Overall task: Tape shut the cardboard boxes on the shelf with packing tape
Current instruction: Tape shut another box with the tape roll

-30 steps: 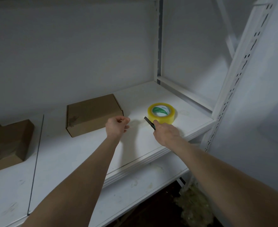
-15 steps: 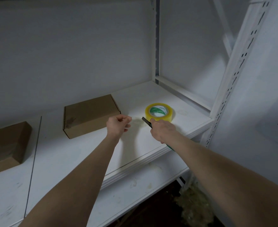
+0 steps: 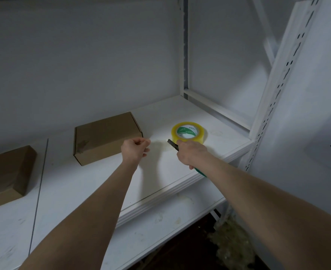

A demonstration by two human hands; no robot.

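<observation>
Right hand (image 3: pixel 192 153) edged up to tape roll (image 3: pixel 188 129), grip closed on cutter (image 3: pixel 172 144), roll just beyond; left hand (image 3: pixel 135 151) curled, contents unclear.

Bare forearms (image 3: pixel 106 191), bare left hand (image 3: pixel 134 151), right hand (image 3: pixel 192 153)

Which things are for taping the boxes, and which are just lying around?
For the job: yellow tape roll, middle box, left box, cutter gripped by the right hand.
Just there: white shelf post, pale clump on the floor below.
</observation>
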